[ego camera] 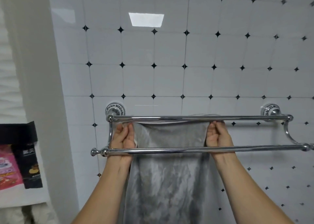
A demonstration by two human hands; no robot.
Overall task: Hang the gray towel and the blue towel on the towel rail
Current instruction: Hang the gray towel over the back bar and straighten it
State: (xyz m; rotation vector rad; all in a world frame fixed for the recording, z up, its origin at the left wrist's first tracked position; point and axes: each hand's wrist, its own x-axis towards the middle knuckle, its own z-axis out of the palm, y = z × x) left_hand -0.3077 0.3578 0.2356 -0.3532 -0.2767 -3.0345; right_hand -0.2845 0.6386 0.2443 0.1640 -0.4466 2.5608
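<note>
I had the left hand [123, 135] pinched on the upper left corner of the soft gray plush towel [169, 181], fingers curled round the cloth. The right hand [217, 135] gripped the upper right corner the same way. Neither hand was spread, and both were closed on fabric with the top edge drawn fairly taut between them.

I judged the towel light and limp. It would sag wherever unsupported and could slide on polished metal if it hung unevenly. The top corners looked the right places to hold, since they kept it spread wide.

Both wrists came up from under the front bar [186, 149] of the double chrome towel rail [287, 132], into the gap between its two bars. The towel's top edge sat at the rear bar [195, 117] and seemed to pass over it, though I could not see the far side. The rest of the towel hung down behind the front bar and out of the bottom of my view.

Behind the rail was the glossy white tiled wall [169, 62] with small black diamonds. At far left, a pink packet [8, 169] and a black packet [32, 169] stood on a shelf. The blue towel was nowhere in view.
</note>
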